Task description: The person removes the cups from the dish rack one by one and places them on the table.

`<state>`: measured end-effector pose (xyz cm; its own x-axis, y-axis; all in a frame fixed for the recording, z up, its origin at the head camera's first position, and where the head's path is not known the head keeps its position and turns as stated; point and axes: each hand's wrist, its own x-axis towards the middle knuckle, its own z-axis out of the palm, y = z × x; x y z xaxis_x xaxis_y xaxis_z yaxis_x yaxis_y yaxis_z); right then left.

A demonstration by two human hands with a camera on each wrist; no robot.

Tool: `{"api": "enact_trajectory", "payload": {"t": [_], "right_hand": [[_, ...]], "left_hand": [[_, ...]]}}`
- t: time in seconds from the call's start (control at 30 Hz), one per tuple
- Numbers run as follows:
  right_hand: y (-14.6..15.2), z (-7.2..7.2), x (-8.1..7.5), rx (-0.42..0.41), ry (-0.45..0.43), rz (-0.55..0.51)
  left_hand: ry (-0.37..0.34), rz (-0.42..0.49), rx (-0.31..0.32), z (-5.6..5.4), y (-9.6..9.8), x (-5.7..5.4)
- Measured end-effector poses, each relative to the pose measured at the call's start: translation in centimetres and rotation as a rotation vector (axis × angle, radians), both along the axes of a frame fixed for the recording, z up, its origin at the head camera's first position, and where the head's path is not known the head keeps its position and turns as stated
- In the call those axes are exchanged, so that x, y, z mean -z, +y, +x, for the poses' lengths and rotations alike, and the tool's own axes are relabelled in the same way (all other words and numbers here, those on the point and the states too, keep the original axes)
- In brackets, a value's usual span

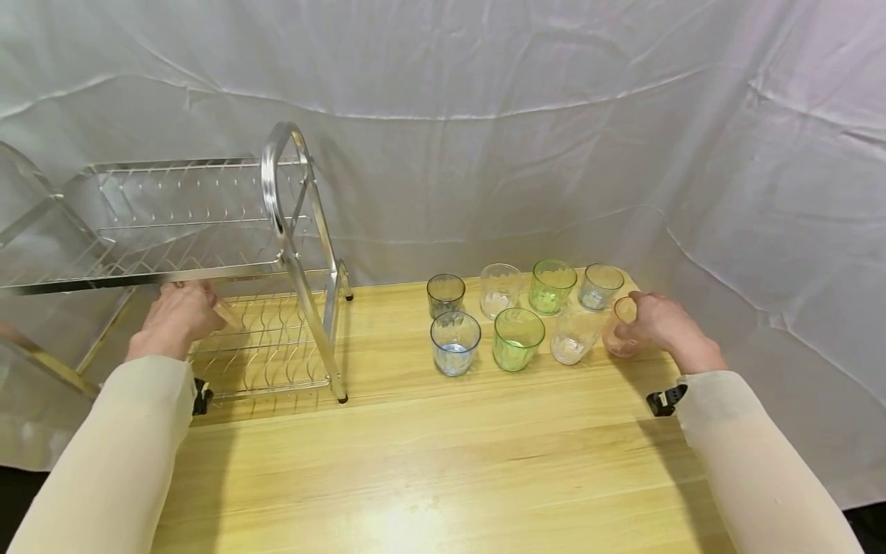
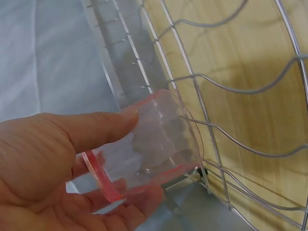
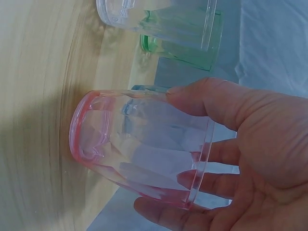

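On the left, my left hand (image 1: 176, 315) reaches under the upper shelf of a metal dish rack (image 1: 271, 185). It grips a pink-tinted glass (image 2: 161, 130), thumb on one side and fingers on the other. The thick pink base faces the palm, and the rim is right at the lower shelf's wires (image 2: 192, 74). At the right end of the glasses, my right hand (image 1: 666, 327) holds another pink-tinted glass (image 3: 144, 139) near its rim, with the thumb and fingers on opposite sides. This glass is upright, its base close to the wooden table (image 1: 415, 446).
Beside the right hand stand two clear glasses (image 1: 571, 346), two green glasses (image 1: 515, 346), a blue glass (image 1: 454, 346), a dark grey glass (image 1: 443, 296) and a pale blue glass (image 1: 601, 288). White cloth (image 1: 484, 154) hangs behind and at the sides.
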<state>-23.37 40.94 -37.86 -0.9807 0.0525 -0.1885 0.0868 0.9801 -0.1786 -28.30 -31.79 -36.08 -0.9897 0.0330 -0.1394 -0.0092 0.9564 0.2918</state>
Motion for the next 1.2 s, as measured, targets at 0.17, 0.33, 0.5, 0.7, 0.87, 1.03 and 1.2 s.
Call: {"api": "enact_trajectory", "payload": {"t": [0.17, 0.33, 0.5, 0.7, 0.87, 1.03, 1.2], "right_hand": [[0.1, -0.1, 0.1, -0.013, 0.011, 0.007], [0.1, -0.1, 0.0, -0.01, 0.003, -0.002], [0.1, -0.2, 0.0, -0.005, -0.001, -0.013], [0.1, -0.2, 0.2, 0.008, -0.008, -0.015], [0.0, 0.1, 0.3, 0.03, -0.03, -0.03], [-0.2, 0.6, 0.2, 0.064, -0.037, -0.057], [-0.8, 1.2, -0.3, 0.089, 0.065, -0.052]], "left_hand": [[0.015, 0.014, -0.011, 0.2, -0.1, -0.1], [0.018, 0.052, -0.038, 0.9, -0.1, -0.1], [0.037, 0.07, -0.036, 1.5, 0.0, 0.0], [0.049, 0.08, -0.031, 2.0, 0.1, -0.1], [0.055, 0.104, -0.051, 2.5, 0.2, -0.1], [0.076, 0.125, -0.041, 3.4, 0.4, -0.1], [0.096, 0.125, -0.033, 4.2, 0.7, -0.4]]}}
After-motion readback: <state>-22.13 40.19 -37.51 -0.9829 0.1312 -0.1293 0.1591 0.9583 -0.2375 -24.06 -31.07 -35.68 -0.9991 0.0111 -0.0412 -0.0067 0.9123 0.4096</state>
